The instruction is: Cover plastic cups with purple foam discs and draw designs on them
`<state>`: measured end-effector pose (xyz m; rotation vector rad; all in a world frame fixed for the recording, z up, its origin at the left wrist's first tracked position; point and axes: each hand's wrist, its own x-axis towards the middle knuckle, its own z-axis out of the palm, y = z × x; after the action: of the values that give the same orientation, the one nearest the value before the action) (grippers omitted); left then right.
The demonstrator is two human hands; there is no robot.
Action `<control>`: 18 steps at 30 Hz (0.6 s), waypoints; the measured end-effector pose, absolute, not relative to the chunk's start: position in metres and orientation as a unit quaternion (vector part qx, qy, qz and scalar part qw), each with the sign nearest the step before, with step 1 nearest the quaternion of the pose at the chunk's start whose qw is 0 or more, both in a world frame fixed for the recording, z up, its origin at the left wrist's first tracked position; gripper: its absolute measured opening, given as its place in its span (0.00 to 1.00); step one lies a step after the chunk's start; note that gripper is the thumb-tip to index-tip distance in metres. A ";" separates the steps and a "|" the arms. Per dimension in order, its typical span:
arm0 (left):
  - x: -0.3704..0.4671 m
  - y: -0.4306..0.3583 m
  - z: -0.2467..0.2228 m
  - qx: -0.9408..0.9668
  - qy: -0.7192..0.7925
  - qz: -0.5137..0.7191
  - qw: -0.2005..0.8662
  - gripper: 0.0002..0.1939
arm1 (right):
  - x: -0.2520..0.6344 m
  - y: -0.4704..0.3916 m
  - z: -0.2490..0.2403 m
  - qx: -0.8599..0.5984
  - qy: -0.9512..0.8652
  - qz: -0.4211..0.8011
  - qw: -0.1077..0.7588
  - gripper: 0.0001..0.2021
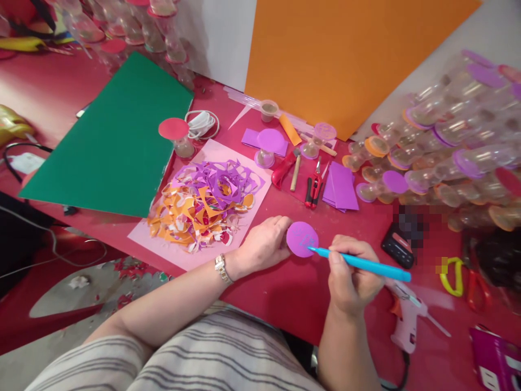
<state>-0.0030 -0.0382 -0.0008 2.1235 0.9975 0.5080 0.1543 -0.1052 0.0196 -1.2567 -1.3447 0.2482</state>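
Note:
My right hand (353, 274) is closed around a light-blue felt-tip pen (368, 263). The pen's tip meets the edge area of a round purple disc (299, 234), which carries faint blue lines. Fingers of my left hand (264, 241) curl at the disc's left side and grip it; whatever is under the disc is hidden. Behind the disc lie red-handled pliers (314, 184), a wooden stick (296, 172) and a stack of purple paper pieces (341, 185). A small clear cup piece with a purple disc top (271, 141) stands farther back.
Paper scraps (207, 201) heap on a pink sheet (142, 236) at left, beside a green board (118, 146). Several clear cup pieces (431, 179) are piled at right. A white glue gun (407, 320) and yellow-handled scissors (452, 277) lie near my right arm.

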 end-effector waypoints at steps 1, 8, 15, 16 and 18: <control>-0.003 -0.038 -0.001 0.826 0.387 0.195 0.360 0.12 | 0.153 -0.106 0.019 -0.540 -0.585 0.115 0.594 0.03; -0.003 -0.040 -0.001 0.833 0.384 0.185 0.352 0.10 | 0.148 -0.103 0.016 -0.581 -0.608 0.111 0.530 0.03; -0.003 -0.039 0.001 0.840 0.384 0.171 0.344 0.12 | 0.154 -0.101 0.021 -0.610 -0.563 0.042 0.557 0.03; -0.003 -0.039 0.001 0.839 0.384 0.172 0.345 0.12 | 0.156 -0.101 0.021 -0.602 -0.566 0.040 0.562 0.04; -0.003 -0.040 -0.001 0.838 0.384 0.176 0.346 0.11 | 0.157 -0.103 0.023 -0.575 -0.580 0.048 0.575 0.05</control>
<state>-0.0027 -0.0396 -0.0006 2.1738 0.9960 0.4564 0.1574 -0.1031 0.0225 -1.3464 -1.3575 0.1116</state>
